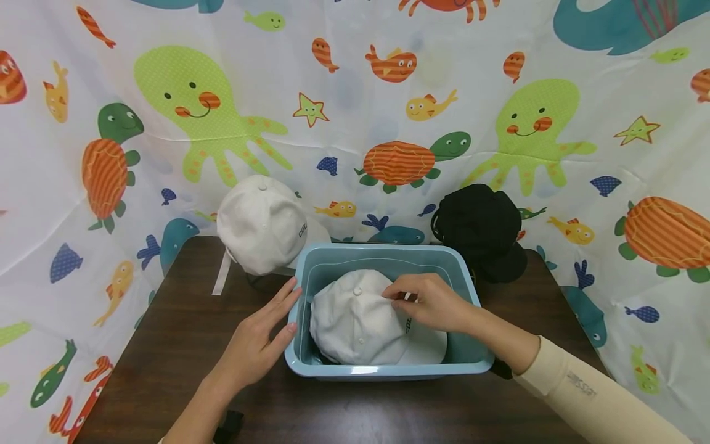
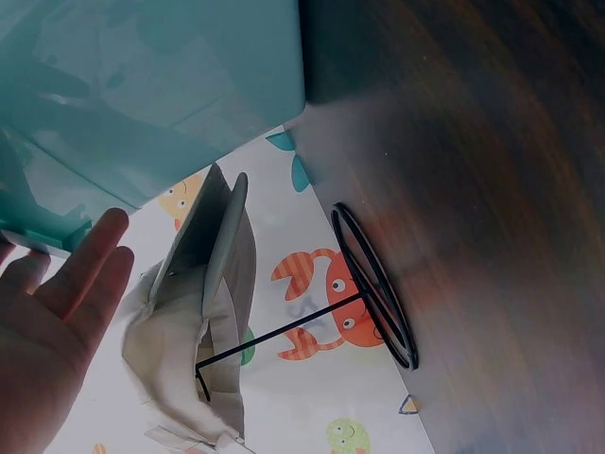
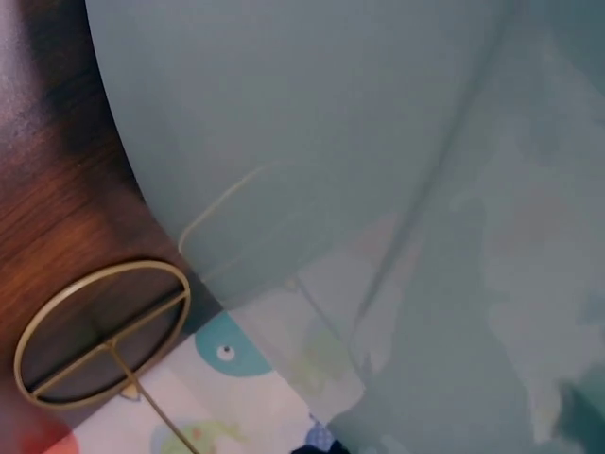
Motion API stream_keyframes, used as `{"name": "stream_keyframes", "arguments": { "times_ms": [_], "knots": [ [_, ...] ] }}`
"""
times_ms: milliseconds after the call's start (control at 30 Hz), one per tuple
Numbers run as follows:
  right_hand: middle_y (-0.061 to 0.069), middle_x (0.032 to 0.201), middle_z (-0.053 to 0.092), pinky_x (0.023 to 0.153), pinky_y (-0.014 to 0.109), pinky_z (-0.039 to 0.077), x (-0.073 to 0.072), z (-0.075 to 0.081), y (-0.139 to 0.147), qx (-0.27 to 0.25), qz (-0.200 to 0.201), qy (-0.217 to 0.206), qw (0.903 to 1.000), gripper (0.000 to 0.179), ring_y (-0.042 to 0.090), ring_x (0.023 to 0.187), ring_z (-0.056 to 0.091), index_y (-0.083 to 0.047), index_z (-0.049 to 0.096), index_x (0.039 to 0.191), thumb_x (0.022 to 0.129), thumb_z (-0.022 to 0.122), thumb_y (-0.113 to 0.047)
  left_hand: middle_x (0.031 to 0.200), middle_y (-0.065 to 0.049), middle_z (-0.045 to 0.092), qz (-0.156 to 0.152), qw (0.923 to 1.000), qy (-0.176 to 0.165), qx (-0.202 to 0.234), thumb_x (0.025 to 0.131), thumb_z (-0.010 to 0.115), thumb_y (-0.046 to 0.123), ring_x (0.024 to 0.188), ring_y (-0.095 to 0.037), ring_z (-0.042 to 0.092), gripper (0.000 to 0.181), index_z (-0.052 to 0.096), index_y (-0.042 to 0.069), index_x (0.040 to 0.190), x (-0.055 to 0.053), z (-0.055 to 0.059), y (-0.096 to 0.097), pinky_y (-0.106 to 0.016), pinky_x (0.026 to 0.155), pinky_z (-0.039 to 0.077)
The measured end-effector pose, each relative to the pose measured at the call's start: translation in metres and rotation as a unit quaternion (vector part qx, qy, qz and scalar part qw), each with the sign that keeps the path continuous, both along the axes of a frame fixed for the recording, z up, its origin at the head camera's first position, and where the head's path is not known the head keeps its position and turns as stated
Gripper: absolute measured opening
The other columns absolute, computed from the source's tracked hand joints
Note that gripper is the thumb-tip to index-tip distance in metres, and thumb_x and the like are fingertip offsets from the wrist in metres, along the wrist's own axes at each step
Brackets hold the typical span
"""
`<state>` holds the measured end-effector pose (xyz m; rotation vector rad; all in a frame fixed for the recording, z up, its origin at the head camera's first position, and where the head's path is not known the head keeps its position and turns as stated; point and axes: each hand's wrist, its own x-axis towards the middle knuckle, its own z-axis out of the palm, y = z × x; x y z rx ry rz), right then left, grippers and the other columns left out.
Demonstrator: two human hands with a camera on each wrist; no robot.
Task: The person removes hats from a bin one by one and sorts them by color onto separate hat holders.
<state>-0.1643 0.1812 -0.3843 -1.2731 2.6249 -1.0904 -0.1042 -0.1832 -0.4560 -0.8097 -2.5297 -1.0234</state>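
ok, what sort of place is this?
Likely an indoor tabletop recording setup, though the room beyond is hidden: a sea-animal cloth hangs behind a dark table, and a white cap sits on a stand.

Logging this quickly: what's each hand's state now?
Left hand: open, against the blue tub.
Right hand: closed, seemingly pinching the white cap inside the tub.

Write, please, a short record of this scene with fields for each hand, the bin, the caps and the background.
left hand: fingers extended, touching the left rim of the blue bin
right hand: appears to pinch the crown of the white cap
bin: on the dark table, white cap inside
second white cap: on a black stand, behind bin's left end
black cap: behind bin's right end
background: white sheet, sea-animal print
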Motion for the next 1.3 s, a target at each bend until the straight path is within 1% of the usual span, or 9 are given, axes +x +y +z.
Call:
{"name": "stream_keyframes", "arguments": {
  "times_ms": [167, 333, 433, 700, 933, 1300],
  "knots": [
    [-0.001, 0.101, 0.077, 0.073, 0.029, 0.061, -0.002, 0.008, 0.003, -0.006, -0.003, 0.011, 0.9999, 0.027, 0.013, 0.088, 0.07, -0.007, 0.079, 0.113, 0.089, 0.077, 0.006, 0.168, -0.001, 0.036, 0.0, 1.0, -0.004, -0.001, 0.102, 0.064, 0.016, 0.148, -0.02, 0.045, 0.059, 0.047, 0.01, 0.158, 0.0, 0.001, 0.0, -0.014, 0.116, 0.025],
    [-0.002, 0.099, 0.076, 0.073, 0.029, 0.061, -0.005, 0.017, 0.002, -0.014, 0.003, 0.032, 0.9994, 0.028, 0.013, 0.087, 0.069, -0.007, 0.079, 0.112, 0.089, 0.077, 0.008, 0.169, 0.001, 0.035, 0.004, 0.9999, -0.013, -0.001, 0.103, 0.063, 0.017, 0.148, -0.02, 0.044, 0.059, 0.046, 0.012, 0.159, -0.001, 0.001, 0.0, -0.016, 0.116, 0.027],
    [-0.001, 0.099, 0.076, 0.072, 0.028, 0.061, -0.007, 0.023, 0.002, -0.017, 0.006, 0.043, 0.9989, 0.028, 0.013, 0.086, 0.069, -0.007, 0.079, 0.111, 0.088, 0.077, 0.009, 0.168, 0.0, 0.035, 0.004, 0.9999, -0.01, -0.003, 0.103, 0.063, 0.017, 0.148, -0.021, 0.045, 0.059, 0.046, 0.012, 0.159, -0.001, 0.0, 0.0, -0.016, 0.116, 0.027],
    [-0.001, 0.099, 0.076, 0.071, 0.028, 0.061, -0.007, 0.033, 0.007, -0.012, 0.005, 0.067, 0.9977, 0.028, 0.013, 0.084, 0.068, -0.007, 0.079, 0.109, 0.087, 0.077, 0.01, 0.168, 0.0, 0.035, 0.004, 0.9999, -0.011, -0.002, 0.103, 0.063, 0.017, 0.149, -0.02, 0.044, 0.058, 0.047, 0.011, 0.158, -0.001, 0.0, 0.0, -0.017, 0.116, 0.026],
    [-0.002, 0.1, 0.076, 0.07, 0.028, 0.06, -0.007, 0.046, 0.009, -0.008, 0.002, 0.076, 0.997, 0.029, 0.012, 0.084, 0.067, -0.008, 0.079, 0.109, 0.087, 0.077, 0.01, 0.169, 0.0, 0.035, 0.006, 0.9998, -0.019, -0.001, 0.103, 0.063, 0.016, 0.149, -0.02, 0.043, 0.058, 0.047, 0.01, 0.159, 0.0, 0.0, -0.001, -0.017, 0.117, 0.026],
    [0.0, 0.097, 0.076, 0.067, 0.031, 0.061, -0.007, 0.066, 0.013, -0.026, 0.004, 0.126, 0.9916, 0.032, 0.014, 0.081, 0.067, -0.007, 0.079, 0.108, 0.084, 0.078, 0.013, 0.168, -0.002, 0.036, -0.002, 1.0, -0.003, 0.003, 0.102, 0.064, 0.015, 0.149, -0.019, 0.043, 0.059, 0.047, 0.009, 0.158, 0.0, -0.001, 0.0, -0.015, 0.117, 0.025]
  ]
}}
